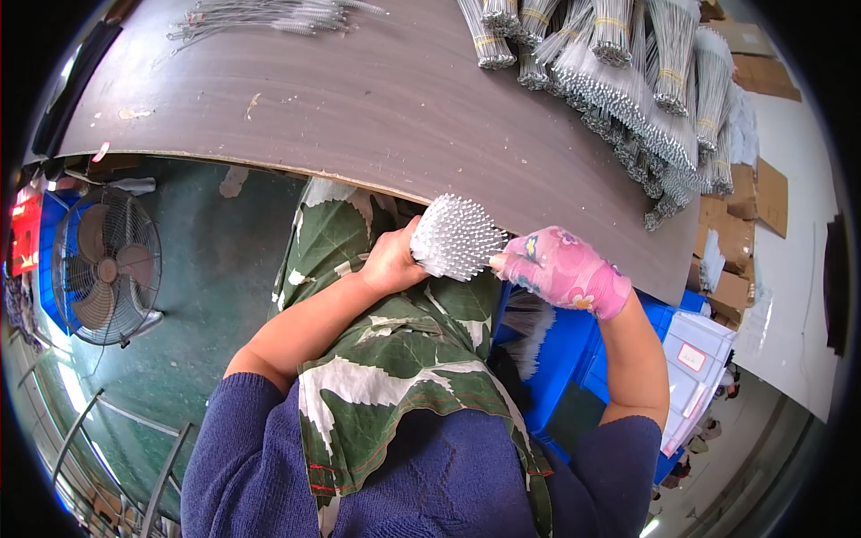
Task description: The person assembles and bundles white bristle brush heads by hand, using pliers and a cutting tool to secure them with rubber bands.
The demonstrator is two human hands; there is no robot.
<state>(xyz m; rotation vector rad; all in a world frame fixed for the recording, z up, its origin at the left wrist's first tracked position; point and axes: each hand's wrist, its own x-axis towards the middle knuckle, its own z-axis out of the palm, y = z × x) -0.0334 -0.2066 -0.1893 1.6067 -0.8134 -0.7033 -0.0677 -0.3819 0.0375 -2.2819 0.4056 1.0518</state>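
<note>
We record a curved, dark grey-brown wooden tabletop [377, 99] across the upper view. On its far right lies a heap of bundled silver wire brushes bound with yellow bands [628, 81]; a looser scatter of thin wire pieces [269, 16] sits at its top edge. A round metal floor fan [106, 266] stands on the green floor [215, 269] at left. Blue plastic crates [574, 359] sit lower right, flattened brown cardboard [744, 215] beyond.

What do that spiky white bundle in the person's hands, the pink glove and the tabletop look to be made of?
The bundle looks like thin metal wires with pale bristly tips, probably small brushes: silvery, like the tied wire bundles on the table. The glove on the right hand seems soft printed fabric, pink with flowers. The tabletop looks like matte brown board with wood grain, possibly laminate.
</note>
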